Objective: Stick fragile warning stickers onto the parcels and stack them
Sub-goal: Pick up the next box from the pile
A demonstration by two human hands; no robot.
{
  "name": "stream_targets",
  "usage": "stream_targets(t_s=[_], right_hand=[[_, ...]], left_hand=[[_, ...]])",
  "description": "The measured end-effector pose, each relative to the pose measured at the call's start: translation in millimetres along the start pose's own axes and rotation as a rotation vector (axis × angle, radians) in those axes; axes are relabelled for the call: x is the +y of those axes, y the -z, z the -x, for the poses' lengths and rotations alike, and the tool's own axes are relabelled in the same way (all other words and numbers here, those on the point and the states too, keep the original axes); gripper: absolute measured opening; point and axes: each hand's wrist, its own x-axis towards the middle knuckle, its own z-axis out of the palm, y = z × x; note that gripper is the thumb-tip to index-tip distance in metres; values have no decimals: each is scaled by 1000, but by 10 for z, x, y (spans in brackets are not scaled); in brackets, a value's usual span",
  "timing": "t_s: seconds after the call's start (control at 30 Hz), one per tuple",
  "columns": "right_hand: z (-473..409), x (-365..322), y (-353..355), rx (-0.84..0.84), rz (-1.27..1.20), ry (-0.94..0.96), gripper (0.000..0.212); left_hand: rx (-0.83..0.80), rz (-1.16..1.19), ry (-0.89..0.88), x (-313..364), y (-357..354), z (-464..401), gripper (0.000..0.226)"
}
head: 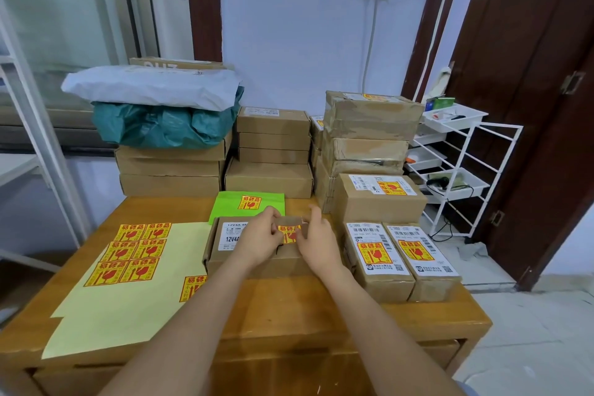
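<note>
A wooden tabletop (289, 309) spreads beneath both hands, and beyond them stacks of brown boxes (273, 151) line its far edge, the stack off to the left topped with a green bag (160, 125) and a white bag (151, 87). Out to the left of the left hand lies a pale yellow backing sheet (128, 309) that carries a block of six red-and-yellow fragile stickers (133, 254) and one more at its near right edge. Directly under the hands sits a flat cardboard parcel (257, 262) with a white printed label near its left end. To the right of the right hand stand two small parcels (401, 267) side by side, each already stickered, with a larger stickered box (379, 199) behind them. Just past the hands lies a green envelope (247, 206) bearing its own sticker. The left hand (260, 241) and right hand (316, 244) are close together, fingertips curled onto the edges of a single sticker (290, 232) lying on the top of the parcel.
</note>
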Motion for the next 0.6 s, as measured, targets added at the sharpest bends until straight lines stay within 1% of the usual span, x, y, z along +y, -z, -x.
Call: stream_targets(t_s=[0.17,0.27,0.4,0.53,0.6], right_hand=[[-38,22,-25,-11,-13,-36,51],[-78,19,-20,-33,21,-61,51],[-156,30,1,-72,53,-79,45],[-193,44,-25,-79,75,-84,58],[-191,37,-36,-72,88,-86,56]], left_hand=[[25,0,3,14,-9,1,32],[28,-46,-4,20,-9,-10,41],[37,-60,31,9,-21,-38,48],[43,-67,61,17,-28,-56,49],[53,-84,62,14,-32,-64,47]])
